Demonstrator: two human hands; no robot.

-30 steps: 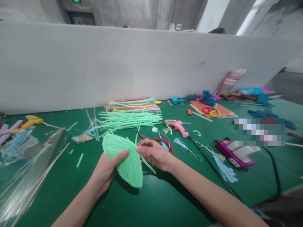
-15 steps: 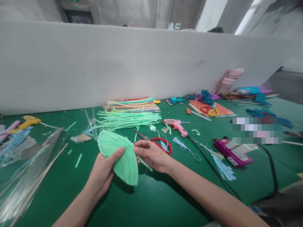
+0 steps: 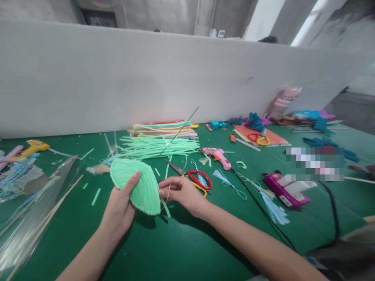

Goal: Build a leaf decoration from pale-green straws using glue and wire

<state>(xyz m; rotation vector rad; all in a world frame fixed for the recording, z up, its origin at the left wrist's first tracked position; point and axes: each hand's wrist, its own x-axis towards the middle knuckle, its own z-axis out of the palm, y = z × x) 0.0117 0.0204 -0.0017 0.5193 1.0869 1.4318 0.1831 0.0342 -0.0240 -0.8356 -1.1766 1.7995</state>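
Observation:
My left hand [image 3: 121, 205] is closed round a fan-shaped piece of green pipe cleaners [image 3: 140, 187], thumb across its face. The piece is ribbed and tilted, with its curved rim towards the left and bottom. At its right edge my right hand [image 3: 178, 194] has its fingertips pinched together, with a thin pale strand [image 3: 169, 192] curving at them. Below those fingertips a short green strip [image 3: 166, 210] sticks out; I cannot tell whether it is attached. Red-and-yellow-handled scissors [image 3: 195, 178] lie just beyond my right hand.
Green pipe cleaners [image 3: 158, 148] are heaped behind the hands. A pink glue gun [image 3: 218, 156] rests right of them, its cable running forward past a purple power strip [image 3: 285, 190]. Blue tassels [image 3: 272, 207] lie nearby. At left are a yellow glue gun [image 3: 32, 149] and thin sticks [image 3: 55, 207].
Both hands and the green fan have moved slightly left, and the fan has turned a little. A thin dark line now slants above the pipe cleaner heap. More of the scissors' yellow handle shows.

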